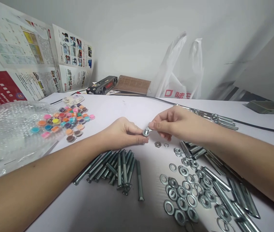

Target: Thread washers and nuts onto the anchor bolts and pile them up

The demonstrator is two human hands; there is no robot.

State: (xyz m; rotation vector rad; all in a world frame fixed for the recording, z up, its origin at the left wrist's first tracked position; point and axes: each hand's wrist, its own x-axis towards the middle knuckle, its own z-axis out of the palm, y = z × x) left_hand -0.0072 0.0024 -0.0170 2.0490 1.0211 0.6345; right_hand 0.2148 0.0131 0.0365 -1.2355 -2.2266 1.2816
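Note:
In the middle of the table, my left hand [124, 133] is closed in a pinch round a bolt [146, 132], of which only the shiny metal end shows. My right hand [168, 122] meets it from the right, thumb and forefinger pinching what looks like a small metal washer [150, 126] at the bolt's end. The fingers cover much of both pieces. Just below the right hand lie a loose nut [158, 144] and a thin ring [166, 145]. A heap of bolts [122, 167] lies below my left wrist, with one bolt [139, 180] apart from it.
Nuts and washers [182, 190] spread over the front right, beside metal sleeves [226, 196]. Assembled bolts [214, 119] lie behind my right forearm. Bubble wrap [13, 135] and small coloured discs [66, 119] are at left. A white plastic bag [175, 74] stands at the back.

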